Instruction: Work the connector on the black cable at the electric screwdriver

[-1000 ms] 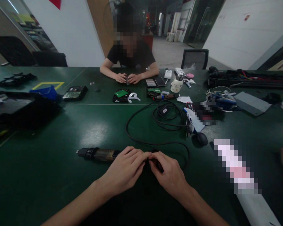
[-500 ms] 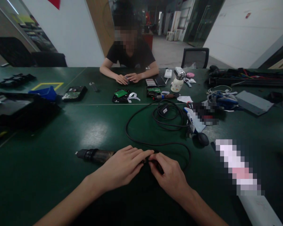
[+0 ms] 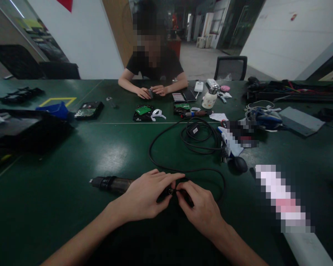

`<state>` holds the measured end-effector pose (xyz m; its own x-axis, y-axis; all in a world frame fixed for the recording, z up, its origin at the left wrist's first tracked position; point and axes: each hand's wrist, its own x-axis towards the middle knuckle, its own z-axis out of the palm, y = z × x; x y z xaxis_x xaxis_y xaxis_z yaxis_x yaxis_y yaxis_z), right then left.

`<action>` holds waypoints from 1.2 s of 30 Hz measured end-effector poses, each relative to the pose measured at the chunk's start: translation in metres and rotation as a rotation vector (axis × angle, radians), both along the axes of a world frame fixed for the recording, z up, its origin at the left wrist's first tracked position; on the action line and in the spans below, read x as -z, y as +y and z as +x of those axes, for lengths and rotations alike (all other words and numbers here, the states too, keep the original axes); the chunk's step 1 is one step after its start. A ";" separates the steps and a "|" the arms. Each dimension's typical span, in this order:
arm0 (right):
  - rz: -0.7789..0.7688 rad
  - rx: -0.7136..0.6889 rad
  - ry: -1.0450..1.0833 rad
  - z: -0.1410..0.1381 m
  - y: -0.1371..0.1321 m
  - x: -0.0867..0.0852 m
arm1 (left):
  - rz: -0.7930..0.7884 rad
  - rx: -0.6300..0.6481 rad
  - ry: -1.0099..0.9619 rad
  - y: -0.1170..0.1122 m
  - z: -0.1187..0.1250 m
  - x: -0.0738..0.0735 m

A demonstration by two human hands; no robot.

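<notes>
A dark electric screwdriver (image 3: 112, 184) lies along the table, its bit end pointing left. Around its rear part wraps my left hand (image 3: 148, 194), hiding much of the body. A round socket with metal contacts (image 3: 170, 191) shows at the rear end, between my left thumb and fingers. Facing that end, my right hand (image 3: 199, 207) pinches the end of a black cable (image 3: 224, 184); the plug itself is mostly hidden by the fingers. A narrow gap shows between the right fingertips and the socket. Beyond the hands the cable loops back over the green table (image 3: 122, 147).
A co-worker (image 3: 155, 70) sits opposite, both hands on a small grey object. Hard drives (image 3: 88, 110), a white bottle (image 3: 210, 98) and another screwdriver (image 3: 198, 113) stand or lie farther back. A black rubber blower (image 3: 239, 164) is to the right; a black bin (image 3: 22, 129) is left.
My left fingers have shifted and the screwdriver's rear socket now shows more plainly. My right fingertips are slightly farther from it. The view has moved a little.
</notes>
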<state>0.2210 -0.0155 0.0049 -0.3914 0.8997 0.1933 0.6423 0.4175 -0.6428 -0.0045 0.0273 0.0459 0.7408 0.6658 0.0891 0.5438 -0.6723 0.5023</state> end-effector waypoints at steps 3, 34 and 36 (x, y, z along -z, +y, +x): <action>-0.002 -0.003 -0.007 0.000 0.000 -0.001 | 0.001 -0.010 -0.002 0.000 -0.001 0.002; 0.038 -0.002 -0.004 0.001 0.000 0.000 | 0.069 0.049 0.012 -0.002 -0.001 0.005; 0.035 -0.008 -0.011 0.001 0.000 0.000 | 0.064 0.045 0.008 -0.001 -0.002 0.006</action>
<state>0.2218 -0.0159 0.0048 -0.4013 0.8892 0.2196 0.6458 0.4447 -0.6206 -0.0062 0.0260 0.0395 0.7705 0.6251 0.1245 0.5164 -0.7267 0.4529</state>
